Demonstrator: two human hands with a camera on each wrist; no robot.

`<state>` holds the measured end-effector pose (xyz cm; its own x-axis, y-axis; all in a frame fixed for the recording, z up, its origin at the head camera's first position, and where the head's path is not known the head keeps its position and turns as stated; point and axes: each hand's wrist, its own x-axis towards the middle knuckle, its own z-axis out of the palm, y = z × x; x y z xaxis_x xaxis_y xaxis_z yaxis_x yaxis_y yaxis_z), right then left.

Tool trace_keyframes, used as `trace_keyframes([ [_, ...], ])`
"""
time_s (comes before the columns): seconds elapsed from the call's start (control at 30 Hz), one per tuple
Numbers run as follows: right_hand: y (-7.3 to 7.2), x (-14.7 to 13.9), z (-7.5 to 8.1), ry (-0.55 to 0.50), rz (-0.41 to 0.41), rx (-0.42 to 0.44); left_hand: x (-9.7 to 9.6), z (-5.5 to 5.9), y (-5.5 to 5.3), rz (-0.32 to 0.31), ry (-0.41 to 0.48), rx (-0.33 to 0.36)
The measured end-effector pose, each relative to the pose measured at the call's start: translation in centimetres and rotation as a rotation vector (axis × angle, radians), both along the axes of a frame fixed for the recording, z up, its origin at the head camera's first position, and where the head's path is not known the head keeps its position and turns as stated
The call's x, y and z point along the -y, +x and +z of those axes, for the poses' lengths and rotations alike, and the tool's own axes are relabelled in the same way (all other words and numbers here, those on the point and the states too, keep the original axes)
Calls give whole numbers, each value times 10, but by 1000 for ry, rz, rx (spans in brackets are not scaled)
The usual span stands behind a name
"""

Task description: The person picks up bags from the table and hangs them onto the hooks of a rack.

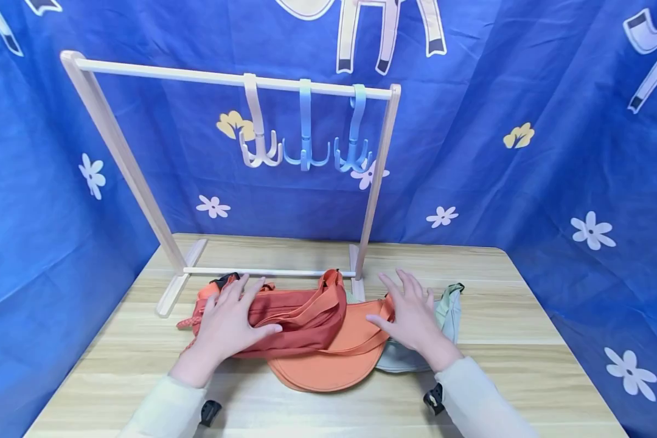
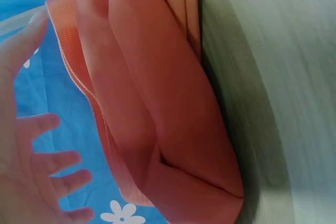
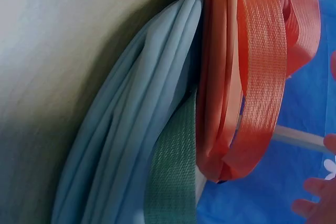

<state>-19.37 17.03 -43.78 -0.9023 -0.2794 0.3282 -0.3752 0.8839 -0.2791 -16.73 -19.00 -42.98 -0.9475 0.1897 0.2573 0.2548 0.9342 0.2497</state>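
Observation:
Three fabric bags with webbing straps lie overlapping on the table. A dark red bag [image 1: 312, 337] is on the left, partly over an orange bag [image 1: 328, 371], and a pale blue-green bag [image 1: 402, 359] shows at the right. My left hand [image 1: 227, 322] is spread over the red bag, thumb apart from the fingers. Beside the red bag [image 2: 173, 93] in the left wrist view, the left hand [image 2: 23, 156] has straight, parted fingers. The right hand [image 1: 413, 316] spreads over the orange strap and the blue-green bag. In the right wrist view, an orange strap [image 3: 262, 77] loops above the blue-green bag [image 3: 121, 129].
Behind the bags stands a wooden rack [image 1: 109, 128] with a white top bar. From it hang one white hook hanger [image 1: 258, 121] and two blue ones, a middle hanger [image 1: 305, 121] and a right hanger [image 1: 354, 128]. A blue patterned cloth [image 1: 454, 152] surrounds the wooden table [image 1: 504, 340].

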Motion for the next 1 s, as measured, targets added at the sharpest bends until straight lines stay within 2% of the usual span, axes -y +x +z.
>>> trace_keyframes([
  [0.2,-5,9,4,-5,72,2,2,-2,-2,-25,47,-35],
  [0.57,-14,25,13,-8,186,15,6,-3,-4,-63,141,-59],
  [0.77,-18,35,16,-22,255,25,11,-1,-4,-93,214,-51],
  [1.0,-23,50,22,-4,309,46,16,1,-6,-113,273,-11],
])
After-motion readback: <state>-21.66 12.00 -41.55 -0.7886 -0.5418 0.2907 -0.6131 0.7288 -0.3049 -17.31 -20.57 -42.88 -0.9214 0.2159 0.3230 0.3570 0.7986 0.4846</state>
